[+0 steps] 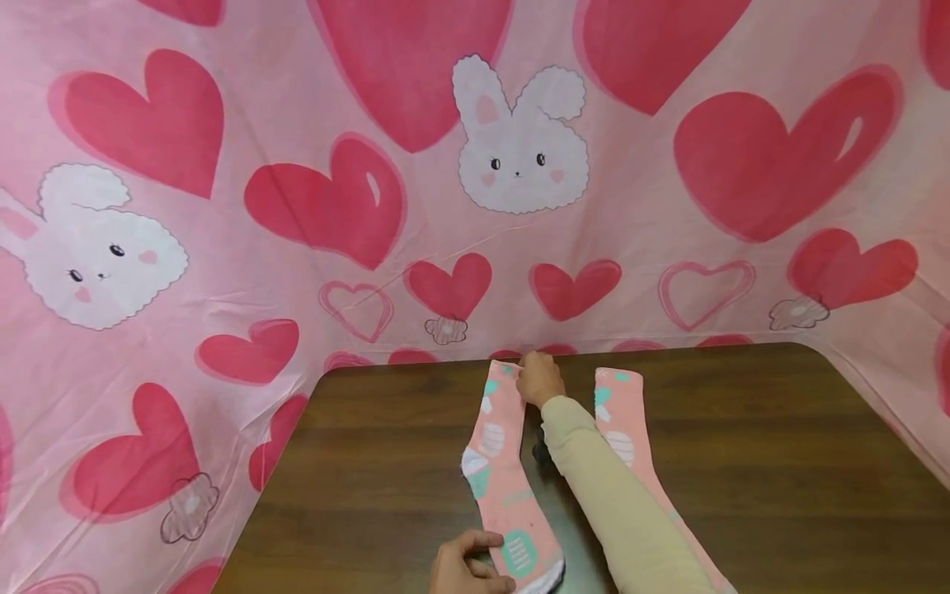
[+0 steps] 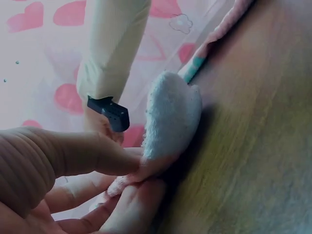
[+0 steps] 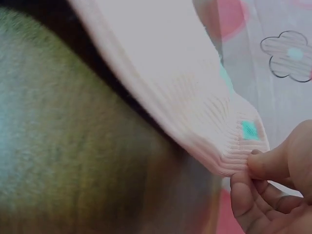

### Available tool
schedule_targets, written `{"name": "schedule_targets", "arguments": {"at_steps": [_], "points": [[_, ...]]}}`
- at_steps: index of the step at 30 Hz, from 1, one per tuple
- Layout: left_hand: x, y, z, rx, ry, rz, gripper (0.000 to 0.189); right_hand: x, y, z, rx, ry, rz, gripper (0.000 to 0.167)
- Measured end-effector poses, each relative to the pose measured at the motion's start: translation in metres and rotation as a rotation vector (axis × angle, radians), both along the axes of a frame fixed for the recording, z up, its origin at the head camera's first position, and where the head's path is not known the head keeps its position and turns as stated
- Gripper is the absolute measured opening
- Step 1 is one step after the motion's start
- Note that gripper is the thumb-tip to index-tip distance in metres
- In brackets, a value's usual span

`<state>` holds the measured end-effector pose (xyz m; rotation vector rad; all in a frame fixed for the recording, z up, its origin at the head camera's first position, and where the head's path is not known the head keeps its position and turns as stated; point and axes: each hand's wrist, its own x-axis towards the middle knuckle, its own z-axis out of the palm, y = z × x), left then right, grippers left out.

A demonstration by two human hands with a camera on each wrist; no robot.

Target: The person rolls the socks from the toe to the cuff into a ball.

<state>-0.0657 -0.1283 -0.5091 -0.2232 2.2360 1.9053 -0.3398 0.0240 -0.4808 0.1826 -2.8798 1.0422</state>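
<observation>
A pink sock (image 1: 499, 470) with a white heel and green and white patches lies lengthwise on the table. Near its toe, my left hand (image 1: 469, 563) pinches the edge between thumb and fingers; the left wrist view shows the pinched fabric beside a white knit part (image 2: 170, 117). At the far end my right hand (image 1: 541, 379) pinches a corner of the ribbed cuff (image 3: 239, 158) between thumb and fingers. A second, matching sock (image 1: 622, 421) lies to the right, partly covered by my right forearm.
The brown wooden table (image 1: 772, 462) has rounded far corners. A pink cloth backdrop (image 1: 631, 223) with hearts and rabbits hangs behind it and along the left and right sides. A black device (image 2: 112, 113) sits on my right wrist.
</observation>
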Motion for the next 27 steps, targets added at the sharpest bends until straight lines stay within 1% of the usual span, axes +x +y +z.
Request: {"name": "schedule_targets", "arguments": {"at_steps": [5,8,11,15,17,20,25,27], "points": [[-0.004,0.002,0.005,0.068,0.037,0.023,0.041,0.001,-0.001,0.012,0.016,0.027,-0.023,0.012],[-0.002,0.002,0.007,0.104,0.017,0.023,0.043,0.002,-0.002,0.016,-0.012,0.031,-0.017,0.015],[-0.001,0.004,0.01,0.153,-0.014,0.027,0.043,0.003,-0.001,0.019,-0.068,0.068,-0.009,0.016],[-0.001,0.008,0.018,0.208,-0.024,0.028,0.042,0.004,0.001,0.022,-0.122,0.124,-0.022,0.014],[0.0,0.01,0.024,0.223,-0.013,0.02,0.042,0.004,0.002,0.024,-0.135,0.136,-0.021,0.013],[0.001,0.012,0.03,0.238,0.007,0.006,0.043,0.004,0.005,0.026,-0.134,0.174,0.003,0.01],[0.001,0.017,0.037,0.27,0.061,-0.029,0.043,0.001,0.012,0.026,-0.176,0.271,0.026,0.005],[0.0,0.019,0.039,0.278,0.082,-0.039,0.043,0.001,0.016,0.026,-0.202,0.284,0.022,0.005]]}}
